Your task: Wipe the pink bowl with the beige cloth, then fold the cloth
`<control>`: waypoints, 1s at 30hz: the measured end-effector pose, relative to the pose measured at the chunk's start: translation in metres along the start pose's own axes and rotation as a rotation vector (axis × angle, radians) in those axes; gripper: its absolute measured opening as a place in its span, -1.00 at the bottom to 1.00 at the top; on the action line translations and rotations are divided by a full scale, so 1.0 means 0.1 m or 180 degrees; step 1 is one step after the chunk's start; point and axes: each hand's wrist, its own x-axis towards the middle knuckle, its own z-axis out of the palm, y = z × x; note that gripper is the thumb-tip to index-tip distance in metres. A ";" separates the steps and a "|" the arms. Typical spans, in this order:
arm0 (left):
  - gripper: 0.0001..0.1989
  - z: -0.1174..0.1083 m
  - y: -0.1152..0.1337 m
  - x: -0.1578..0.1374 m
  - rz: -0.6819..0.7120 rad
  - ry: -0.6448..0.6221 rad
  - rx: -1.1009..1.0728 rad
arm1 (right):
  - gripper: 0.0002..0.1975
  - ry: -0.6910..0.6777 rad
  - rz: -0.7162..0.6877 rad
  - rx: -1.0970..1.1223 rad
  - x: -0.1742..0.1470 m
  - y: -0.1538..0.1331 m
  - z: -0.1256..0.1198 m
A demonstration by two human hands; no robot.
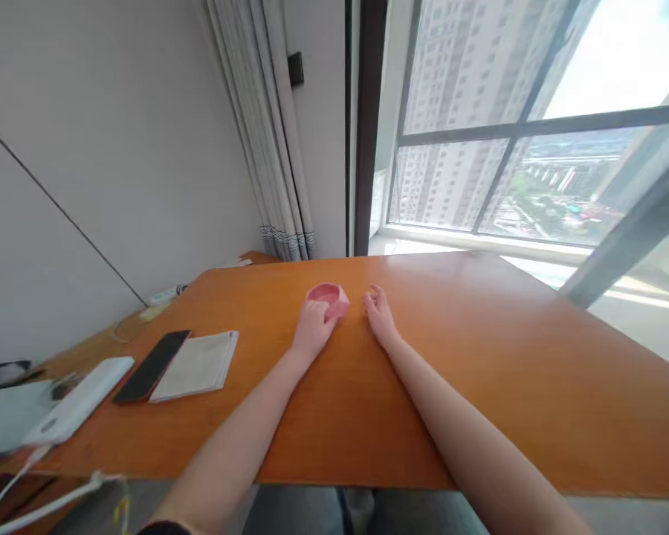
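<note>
A small pink dish (339, 303) with faceted sides and a round hollow is in the middle of the far half of the wooden table. My left hand (314, 325) grips its near side, thumb toward the right and fingers over the rim; part of the dish is hidden behind them. Just to the right, apart from the dish, my right hand (377, 312) rests at the tabletop with loosely bent fingers, slightly spread, and nothing visible in them.
On the left of the table (507, 386) lie folded white papers (198, 364), a dark flat phone-like slab (153, 365) and a white power strip or bank (81, 397) with a white cable (50, 509). A wall and curtain (267, 134) stand behind; a large window (513, 134) is at right.
</note>
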 end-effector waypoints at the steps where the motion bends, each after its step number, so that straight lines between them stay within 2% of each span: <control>1: -0.78 0.08 0.10 0.00 0.0096 -0.0062 -0.0072 | -0.40 0.0080 0.0000 0.0052 0.01 -0.01 0.00; 4: -0.77 0.25 0.33 -0.02 0.0284 -0.0207 -0.0171 | -0.44 0.0169 -0.0004 0.0083 0.03 -0.03 0.02; 6: -0.77 0.29 0.37 -0.04 0.0318 -0.0271 -0.0110 | -0.47 0.0107 -0.0011 -0.0007 0.02 -0.05 0.05; 10: -0.80 0.28 0.30 -0.05 0.0310 -0.0366 0.0068 | -0.52 -0.0352 -0.0099 -0.0286 -0.02 -0.04 0.10; 14: -0.79 0.29 0.25 0.01 0.0451 -0.0480 -0.0034 | -0.48 -0.0665 -0.0286 -0.0640 -0.05 -0.04 0.08; 17: -0.78 0.19 0.19 0.05 0.0640 -0.0595 -0.0319 | -0.48 -0.0740 -0.0325 -0.0765 -0.05 -0.06 0.04; 19: -0.75 -0.02 0.03 0.01 0.0598 -0.0417 -0.0478 | -0.49 -0.0775 -0.0338 -0.0815 -0.06 -0.08 0.01; 21: -0.71 -0.33 -0.25 -0.11 0.0206 0.0090 -0.0316 | -0.50 -0.0824 -0.0333 -0.0812 -0.07 -0.09 -0.01; 23: -0.69 -0.71 -0.62 -0.34 -0.0527 0.0542 0.0180 | -0.51 -0.0843 -0.0318 -0.0782 -0.08 -0.09 -0.02; 24: -0.69 -0.90 -0.82 -0.49 -0.0941 0.0630 0.0567 | -0.52 -0.0833 -0.0306 -0.0770 -0.08 -0.08 -0.02; 27: -0.64 -1.34 -1.34 -1.00 -0.2020 0.0376 0.1613 | -0.53 -0.0784 -0.0275 -0.0771 -0.07 -0.05 -0.02; 29: -0.64 -1.47 -1.55 -1.30 -0.2417 0.0020 0.2041 | -0.54 -0.0774 -0.0283 -0.0771 -0.05 -0.01 0.00; 30: -0.64 -1.49 -1.61 -1.41 -0.2465 -0.0161 0.2207 | -0.54 -0.0780 -0.0298 -0.0765 -0.04 0.00 0.00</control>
